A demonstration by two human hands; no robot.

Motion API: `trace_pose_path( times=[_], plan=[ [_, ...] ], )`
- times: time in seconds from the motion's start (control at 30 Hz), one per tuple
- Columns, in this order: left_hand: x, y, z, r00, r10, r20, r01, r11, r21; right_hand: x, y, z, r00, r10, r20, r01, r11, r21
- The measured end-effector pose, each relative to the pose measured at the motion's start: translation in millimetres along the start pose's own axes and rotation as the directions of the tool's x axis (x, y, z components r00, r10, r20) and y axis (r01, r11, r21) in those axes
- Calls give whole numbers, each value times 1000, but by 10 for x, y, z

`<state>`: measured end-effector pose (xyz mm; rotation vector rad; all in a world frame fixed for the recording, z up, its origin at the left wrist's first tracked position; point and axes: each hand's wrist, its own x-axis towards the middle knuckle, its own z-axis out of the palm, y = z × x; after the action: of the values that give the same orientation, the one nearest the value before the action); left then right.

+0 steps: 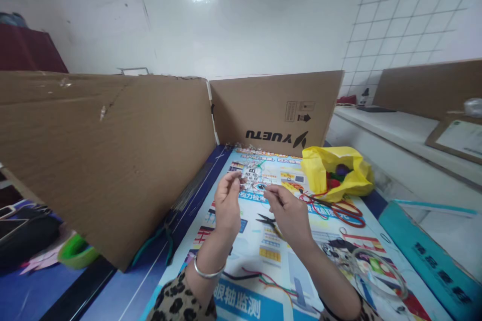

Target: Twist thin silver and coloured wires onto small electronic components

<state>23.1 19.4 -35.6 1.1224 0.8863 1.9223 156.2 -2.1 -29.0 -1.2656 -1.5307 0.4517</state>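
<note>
Raised over the printed poster, my left hand (229,200) has its thumb and fingers pinched together. My right hand (288,210) makes a similar pinch a short gap to the right. Something thin and clear seems to lie at the fingertips, too fine to name. Beneath the right hand are pliers (266,220) with dark jaws and a yellowish handle, partly hidden. Red-handled scissors (344,212) lie to the right among red cords. Dark, red and green cords (259,277) stretch across the poster between my forearms.
Cardboard panels (113,160) wall off the left and back. A yellow bag (316,160) holds coloured yarn or thread. At right are a clear coiled tube (399,273) and a teal box (433,256). Teal-handled pliers (170,248) and green tape (77,252) sit at left.
</note>
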Motion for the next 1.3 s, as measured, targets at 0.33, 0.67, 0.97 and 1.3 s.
trace_pose_path(
  times=[0.33,0.67,0.97,1.3],
  plan=[
    [-133,-18,43,993,89,83,-95,993,72,-39,-65,49,990,143,-11,-141,985,96],
    [-229,-9,90,987,91,133,-107,987,120,-102,-127,63,989,148,32,-149,920,362],
    [-167,-42,43,973,195,122,-224,921,317,-123,-161,34,993,117,5,-108,903,417],
    [-158,-26,59,978,176,111,-206,886,414,-148,-107,61,1000,22,-18,-14,929,369]
  ],
)
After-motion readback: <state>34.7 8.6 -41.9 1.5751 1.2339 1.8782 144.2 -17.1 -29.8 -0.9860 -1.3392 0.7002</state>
